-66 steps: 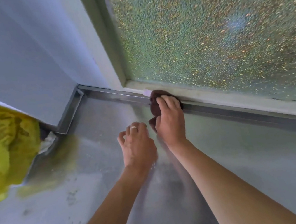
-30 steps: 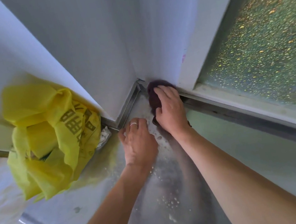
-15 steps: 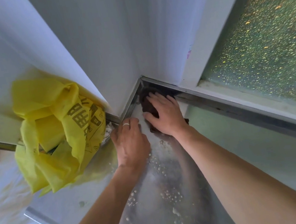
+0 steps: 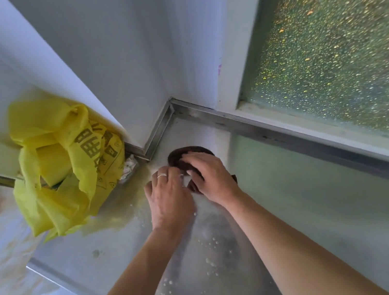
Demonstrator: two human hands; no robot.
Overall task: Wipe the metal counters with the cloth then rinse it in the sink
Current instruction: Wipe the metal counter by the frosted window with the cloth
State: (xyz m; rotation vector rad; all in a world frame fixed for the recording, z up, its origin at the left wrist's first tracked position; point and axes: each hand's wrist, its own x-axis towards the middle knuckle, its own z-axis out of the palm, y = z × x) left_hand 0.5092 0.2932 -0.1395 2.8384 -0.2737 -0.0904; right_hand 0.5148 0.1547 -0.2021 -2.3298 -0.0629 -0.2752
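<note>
The right hand [image 4: 212,180] presses the dark cloth [image 4: 181,155] flat on the metal bench [image 4: 326,215] near its back corner, fingers spread over it rather than clenched. The left hand [image 4: 168,200] rests beside it, fingers seemingly loose and holding nothing. A yellow bag [image 4: 63,163] sits left.

Metal counter [image 4: 324,203] runs into a corner, raised metal lip along the walls. On it: dark cloth [image 4: 177,156] near the corner, both hands on the cloth; yellow bag [image 4: 64,168] at the left edge, crumpled paper [image 4: 129,166] beside it; pale droplets [image 4: 211,262] scattered nearer the camera.
</note>
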